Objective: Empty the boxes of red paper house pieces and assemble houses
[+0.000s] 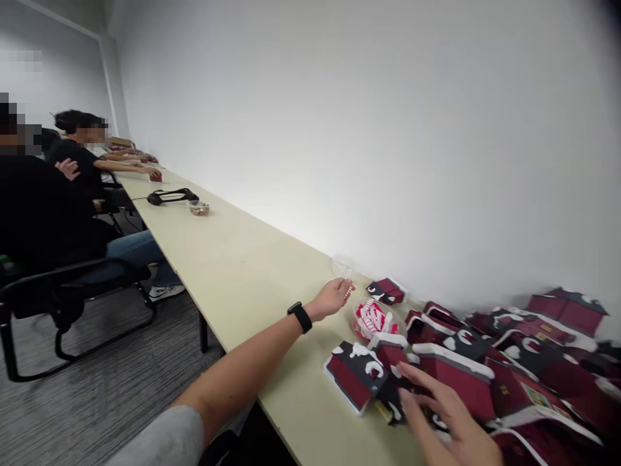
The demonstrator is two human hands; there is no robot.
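Note:
My left hand, with a black watch on its wrist, is closed on a small red-and-white striped stick. It is held just above the rim of a clear round tub of red and white striped pieces. My right hand has thumb and fingers apart, over a dark-roofed little house partly hidden behind the fingers. Left of it a small maroon house with a grey, white-patched roof lies tilted on the table. Whether the right fingertips touch anything is unclear.
Many similar maroon houses are heaped at the right, against the wall. One more house lies behind the tub, near a clear lid. Farther along the table are a black headset-like object and another tub. People sit at the left.

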